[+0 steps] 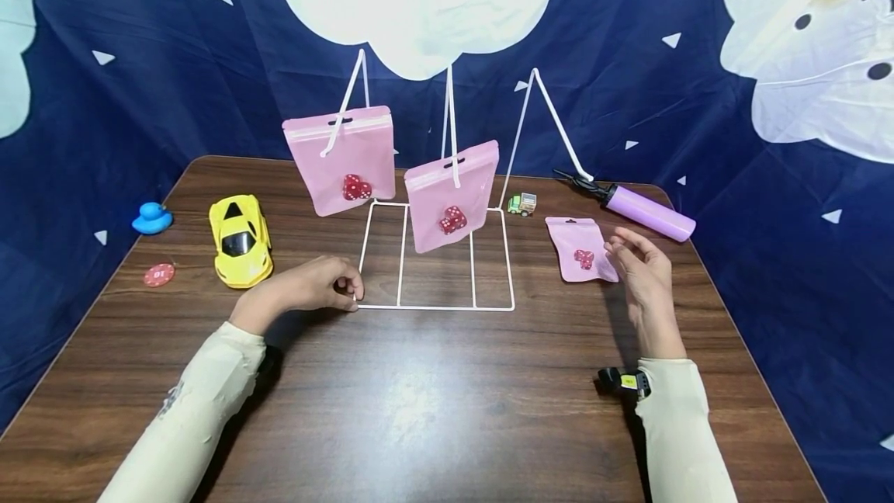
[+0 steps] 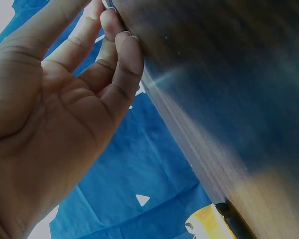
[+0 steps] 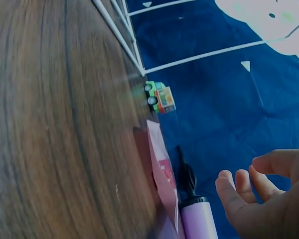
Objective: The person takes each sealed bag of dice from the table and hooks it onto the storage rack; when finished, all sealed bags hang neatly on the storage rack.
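Note:
A white wire display rack [image 1: 436, 307] stands on the table, with three arms rising at its back. From the left and middle arms hang a pink pouch [image 1: 314, 169] and a second pink pouch [image 1: 422, 208], red dice showing in each; the right arm carries nothing. At the rack's front left corner my left hand [image 1: 314, 286] pinches the wire. A third pink pouch with red dice [image 1: 569, 243] lies flat on the table to the right. My right hand [image 1: 646, 289] hovers beside that pouch's right edge, fingers loosely bent and holding nothing; the right wrist view shows a gap between them.
On the left are a yellow toy car [image 1: 240, 243], a blue rubber duck [image 1: 152, 218] and a red poker chip [image 1: 159, 275]. A small toy truck [image 1: 521, 204] and a purple hand pump [image 1: 649, 212] lie toward the back right. Dark blue cloth [image 1: 789, 270] surrounds the table.

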Demonstrator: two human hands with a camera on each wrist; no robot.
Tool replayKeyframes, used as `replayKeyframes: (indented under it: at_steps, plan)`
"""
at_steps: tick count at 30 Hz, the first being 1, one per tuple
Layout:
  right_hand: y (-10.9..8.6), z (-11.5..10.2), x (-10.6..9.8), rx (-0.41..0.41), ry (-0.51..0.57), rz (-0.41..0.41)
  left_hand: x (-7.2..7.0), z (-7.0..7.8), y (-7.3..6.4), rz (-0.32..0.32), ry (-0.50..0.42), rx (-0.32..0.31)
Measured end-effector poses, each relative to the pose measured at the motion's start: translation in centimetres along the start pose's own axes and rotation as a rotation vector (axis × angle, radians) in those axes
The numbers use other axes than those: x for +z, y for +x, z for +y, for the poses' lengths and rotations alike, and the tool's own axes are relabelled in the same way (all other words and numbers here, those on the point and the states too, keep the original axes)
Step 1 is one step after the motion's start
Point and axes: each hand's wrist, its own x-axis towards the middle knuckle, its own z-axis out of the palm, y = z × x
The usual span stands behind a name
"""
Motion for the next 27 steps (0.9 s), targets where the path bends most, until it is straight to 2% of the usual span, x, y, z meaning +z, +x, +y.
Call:
replayKeyframes:
  at_steps: [5,10,14,19,22,27]
  plan:
    - [0.3,0.0,-0.4,0.034,-0.035,0.023,0.0,0.1,0.0,-0.002,-0.002,-0.006]
    - [0.6,-0.1,-1.0,0.023,-0.075,0.054,-0.1,0.2,0.0,0.001,-0.002,-0.005]
    - [0.8,-0.1,-1.6,0.017,-0.15,0.07,-0.1,0.1,0.0,-0.001,-0.002,-0.007]
    - [1.1,0.1,-2.1,-0.003,-0.294,0.064,-0.1,0.0,0.0,-0.003,-0.001,-0.005]
    - [1.2,0.2,-2.3,-0.004,-0.323,0.053,-0.1,0.0,0.0,0.0,0.001,-0.001]
    - [1.3,0.2,-2.7,0.039,-0.34,0.038,0.1,0.0,0.1,0.001,0.006,-0.004]
